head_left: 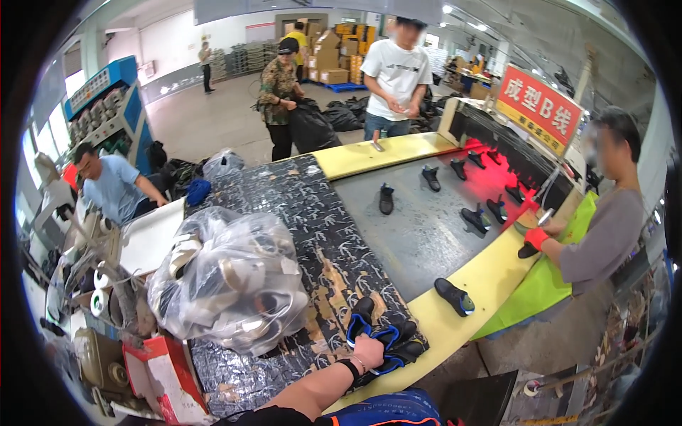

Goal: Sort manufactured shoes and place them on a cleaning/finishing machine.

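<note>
My left hand (pixel 368 350) reaches in over the near right corner of the dark patterned table, a black band on its wrist. It is closed at the opening of a black shoe with blue lining (pixel 388 366); its fingertips are partly hidden. Pressed close around it are several similar shoes, one dark shoe (pixel 361 317) pointing away from me and another dark shoe (pixel 407 351) to the right. My right hand is not in view.
A large clear plastic bag (pixel 234 277) of shoe parts fills the table's left side. On the yellow ledge (pixel 433 312) sits a black shoe (pixel 453 297). Several shoes stand on the grey conveyor (pixel 398 234) near a red-lit tunnel. At right, a red-gloved person (pixel 600 213) handles a shoe.
</note>
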A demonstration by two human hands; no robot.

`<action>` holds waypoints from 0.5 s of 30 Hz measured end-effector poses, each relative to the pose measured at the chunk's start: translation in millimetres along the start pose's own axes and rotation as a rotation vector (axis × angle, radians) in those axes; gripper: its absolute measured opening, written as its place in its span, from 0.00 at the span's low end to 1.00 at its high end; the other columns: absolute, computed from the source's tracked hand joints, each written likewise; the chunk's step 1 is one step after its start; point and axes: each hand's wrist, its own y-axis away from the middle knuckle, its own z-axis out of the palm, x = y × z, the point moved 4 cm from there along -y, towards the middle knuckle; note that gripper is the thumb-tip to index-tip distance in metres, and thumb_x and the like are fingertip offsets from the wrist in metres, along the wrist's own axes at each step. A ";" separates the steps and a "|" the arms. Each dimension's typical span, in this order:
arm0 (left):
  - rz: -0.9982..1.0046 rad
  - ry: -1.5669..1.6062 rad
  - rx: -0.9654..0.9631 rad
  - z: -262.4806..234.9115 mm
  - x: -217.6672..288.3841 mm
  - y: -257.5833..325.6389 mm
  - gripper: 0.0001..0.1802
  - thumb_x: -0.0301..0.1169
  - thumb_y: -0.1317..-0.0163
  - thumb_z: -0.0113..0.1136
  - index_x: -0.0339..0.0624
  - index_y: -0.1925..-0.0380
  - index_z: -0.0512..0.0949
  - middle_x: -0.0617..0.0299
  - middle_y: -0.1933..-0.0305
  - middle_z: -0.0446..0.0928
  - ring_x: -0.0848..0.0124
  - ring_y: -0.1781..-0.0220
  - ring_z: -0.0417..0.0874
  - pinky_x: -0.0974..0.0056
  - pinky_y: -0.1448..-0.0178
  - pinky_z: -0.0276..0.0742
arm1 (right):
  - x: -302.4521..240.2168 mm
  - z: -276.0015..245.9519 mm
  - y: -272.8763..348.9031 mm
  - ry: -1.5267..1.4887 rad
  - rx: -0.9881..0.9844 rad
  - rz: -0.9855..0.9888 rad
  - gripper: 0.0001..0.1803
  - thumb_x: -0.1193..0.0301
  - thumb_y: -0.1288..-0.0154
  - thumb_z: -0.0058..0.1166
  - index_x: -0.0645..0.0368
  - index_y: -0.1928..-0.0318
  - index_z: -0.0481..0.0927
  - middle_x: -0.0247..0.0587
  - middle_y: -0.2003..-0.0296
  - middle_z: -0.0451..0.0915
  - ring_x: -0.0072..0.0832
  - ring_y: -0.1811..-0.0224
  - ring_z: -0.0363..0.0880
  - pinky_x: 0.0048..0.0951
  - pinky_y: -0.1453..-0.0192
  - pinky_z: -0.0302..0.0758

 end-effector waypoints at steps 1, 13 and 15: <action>-0.024 0.008 0.000 2.4 -3.8 6.4 0.15 0.39 0.50 0.62 0.44 0.66 0.86 0.56 0.60 0.84 0.55 0.50 0.78 0.56 0.50 0.72 | -2.7 -0.1 -6.5 -0.003 -0.001 -0.025 0.23 0.51 0.35 0.51 0.52 0.50 0.80 0.50 0.62 0.84 0.42 0.57 0.82 0.43 0.58 0.75; -0.509 0.361 -0.059 37.1 -23.2 130.0 0.16 0.41 0.53 0.61 0.45 0.66 0.86 0.55 0.62 0.84 0.50 0.53 0.80 0.54 0.49 0.75 | -189.3 39.4 -171.8 -0.169 -0.548 -0.305 0.26 0.60 0.39 0.59 0.58 0.43 0.75 0.52 0.52 0.81 0.43 0.48 0.80 0.39 0.44 0.74; -0.630 0.448 -0.010 42.6 -13.5 152.4 0.17 0.44 0.54 0.61 0.47 0.67 0.85 0.55 0.63 0.84 0.53 0.57 0.83 0.56 0.50 0.77 | -227.3 45.0 -174.7 -0.246 -0.732 -0.341 0.21 0.66 0.38 0.59 0.61 0.45 0.76 0.47 0.56 0.83 0.34 0.51 0.81 0.31 0.46 0.74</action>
